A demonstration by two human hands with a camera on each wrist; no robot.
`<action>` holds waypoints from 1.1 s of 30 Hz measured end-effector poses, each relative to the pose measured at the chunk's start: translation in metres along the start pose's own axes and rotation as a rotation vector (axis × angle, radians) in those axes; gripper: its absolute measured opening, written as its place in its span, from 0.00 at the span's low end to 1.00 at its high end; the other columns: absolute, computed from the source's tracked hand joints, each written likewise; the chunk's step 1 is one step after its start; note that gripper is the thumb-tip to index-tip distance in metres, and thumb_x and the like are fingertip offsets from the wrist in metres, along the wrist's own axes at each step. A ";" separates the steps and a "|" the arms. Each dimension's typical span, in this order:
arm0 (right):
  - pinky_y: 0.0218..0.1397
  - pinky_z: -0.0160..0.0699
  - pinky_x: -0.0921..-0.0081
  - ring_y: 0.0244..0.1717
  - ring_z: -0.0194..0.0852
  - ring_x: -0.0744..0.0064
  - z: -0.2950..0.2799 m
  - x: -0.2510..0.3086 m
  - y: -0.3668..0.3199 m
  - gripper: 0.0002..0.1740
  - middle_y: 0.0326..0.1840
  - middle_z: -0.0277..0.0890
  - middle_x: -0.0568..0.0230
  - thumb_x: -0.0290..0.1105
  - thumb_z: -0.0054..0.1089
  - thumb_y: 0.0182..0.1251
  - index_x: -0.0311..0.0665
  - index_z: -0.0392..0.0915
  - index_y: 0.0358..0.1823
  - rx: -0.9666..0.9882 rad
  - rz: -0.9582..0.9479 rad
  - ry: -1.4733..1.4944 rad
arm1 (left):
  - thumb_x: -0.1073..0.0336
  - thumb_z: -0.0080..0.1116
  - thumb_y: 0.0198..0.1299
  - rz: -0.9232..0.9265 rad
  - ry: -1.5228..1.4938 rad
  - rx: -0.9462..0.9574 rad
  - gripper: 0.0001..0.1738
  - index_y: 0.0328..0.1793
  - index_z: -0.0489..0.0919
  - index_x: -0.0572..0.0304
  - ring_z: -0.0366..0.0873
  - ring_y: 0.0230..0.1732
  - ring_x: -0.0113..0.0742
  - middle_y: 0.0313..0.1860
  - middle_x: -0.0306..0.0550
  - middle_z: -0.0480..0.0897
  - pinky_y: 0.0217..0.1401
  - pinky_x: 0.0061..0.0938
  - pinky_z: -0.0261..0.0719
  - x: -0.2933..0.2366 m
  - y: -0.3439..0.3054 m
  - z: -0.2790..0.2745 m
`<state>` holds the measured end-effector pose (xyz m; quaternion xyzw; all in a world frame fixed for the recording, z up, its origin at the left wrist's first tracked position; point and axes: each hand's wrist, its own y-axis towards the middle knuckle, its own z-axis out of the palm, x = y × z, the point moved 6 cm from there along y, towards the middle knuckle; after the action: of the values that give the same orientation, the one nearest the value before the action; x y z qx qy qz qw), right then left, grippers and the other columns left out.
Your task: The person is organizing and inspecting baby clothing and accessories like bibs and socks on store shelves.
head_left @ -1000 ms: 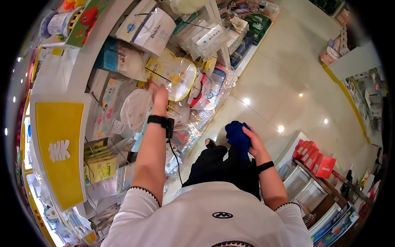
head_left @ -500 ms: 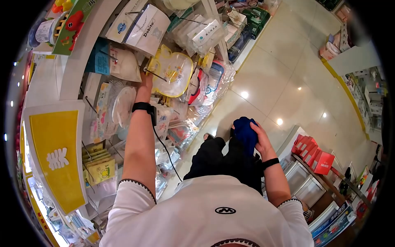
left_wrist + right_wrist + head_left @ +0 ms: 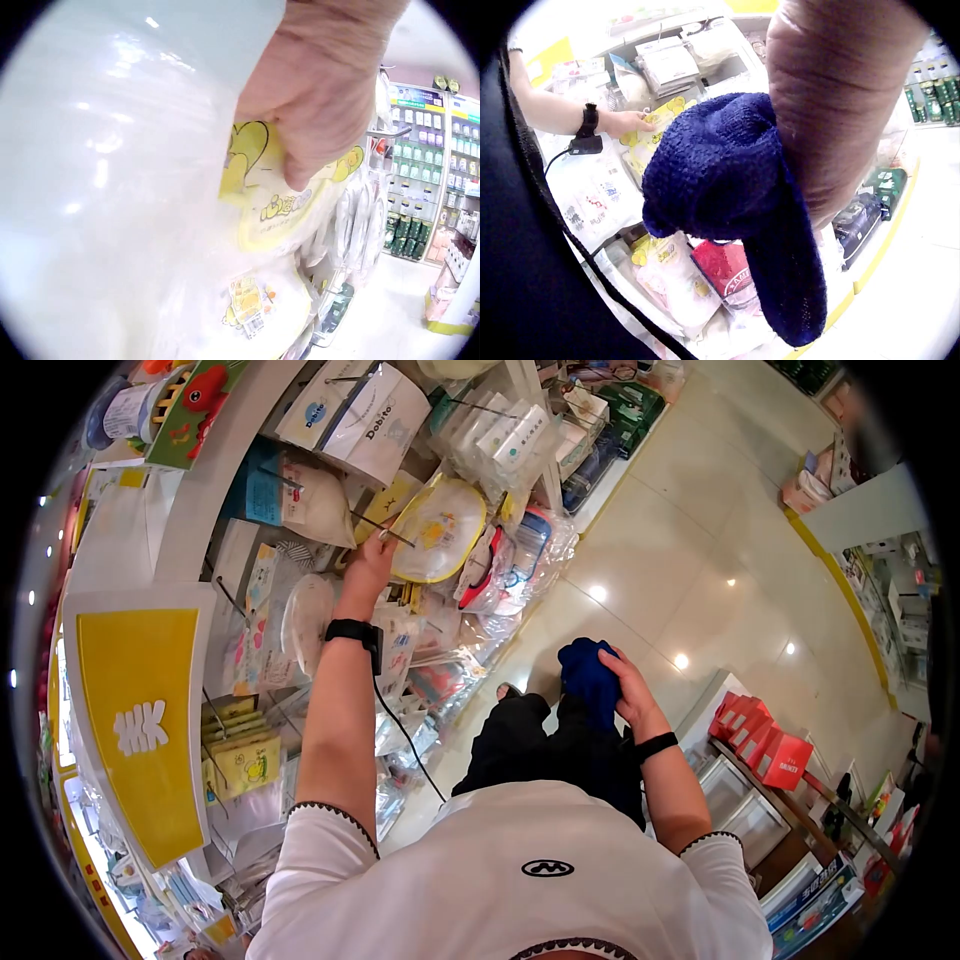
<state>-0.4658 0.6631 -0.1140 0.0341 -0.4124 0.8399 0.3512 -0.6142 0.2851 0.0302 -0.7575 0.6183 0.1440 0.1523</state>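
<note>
My left hand (image 3: 368,568) is at a hanging metal hook on the shop rack. Its thumb lies over a yellow-and-white packaged bib (image 3: 281,217) with a cartoon print, the fingers hidden behind, pinching the upper edge. In the head view, the front yellow-rimmed bib (image 3: 440,532) hangs beside the fingers, tilted away from a yellow piece (image 3: 392,498) behind it. Low in front of the body, my right hand (image 3: 628,688) grips a bunched dark blue terry cloth (image 3: 712,169), with one end of it hanging down. The right fingers are mostly hidden by the cloth.
White Dobito packs (image 3: 385,425) hang above the bibs. Red-and-blue bagged goods (image 3: 485,570) sit to their right. A yellow sign panel (image 3: 135,730) edges the rack at left. Red boxes (image 3: 785,760) stand at lower right, and tiled floor (image 3: 690,550) runs between.
My left hand has shifted left, then back right and slightly up to the hook. The front bib now tilts to the right, showing yellow behind it. The right hand keeps holding the blue cloth.
</note>
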 end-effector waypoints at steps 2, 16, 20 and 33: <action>0.50 0.76 0.68 0.48 0.74 0.63 -0.001 -0.001 -0.001 0.27 0.49 0.71 0.54 0.36 0.59 0.61 0.33 0.62 0.58 -0.001 0.001 -0.006 | 0.57 0.48 0.62 0.095 -0.046 -0.063 0.19 0.58 0.72 0.50 0.76 0.37 0.58 0.34 0.60 0.79 0.37 0.43 0.73 -0.004 -0.004 -0.001; 0.55 0.75 0.66 0.50 0.73 0.63 0.003 -0.005 0.001 0.24 0.51 0.72 0.55 0.36 0.57 0.62 0.34 0.64 0.56 -0.003 -0.016 -0.002 | 0.57 0.48 0.64 -0.065 -0.108 0.344 0.19 0.47 0.73 0.70 0.77 0.34 0.39 0.30 0.54 0.79 0.39 0.30 0.72 -0.055 -0.046 -0.018; 0.54 0.75 0.66 0.50 0.73 0.62 0.007 -0.006 0.004 0.24 0.51 0.71 0.54 0.36 0.56 0.62 0.34 0.63 0.57 0.030 -0.022 0.016 | 0.58 0.47 0.66 -0.048 -0.376 0.382 0.21 0.54 0.71 0.71 0.72 0.41 0.26 0.38 0.46 0.79 0.46 0.23 0.70 -0.064 -0.060 -0.019; 0.69 0.46 0.64 0.67 0.49 0.53 0.148 0.058 -0.077 0.21 0.64 0.53 0.49 0.32 0.59 0.55 0.45 0.73 0.53 -0.246 -1.231 -0.889 | 0.74 0.37 0.59 0.103 -0.625 0.520 0.25 0.65 0.62 0.62 0.75 0.50 0.53 0.48 0.66 0.76 0.53 0.35 0.70 -0.193 -0.144 0.068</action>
<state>-0.4964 0.6215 0.0544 0.5525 -0.5119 0.3483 0.5581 -0.5127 0.5124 0.0544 -0.5818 0.5951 0.2134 0.5117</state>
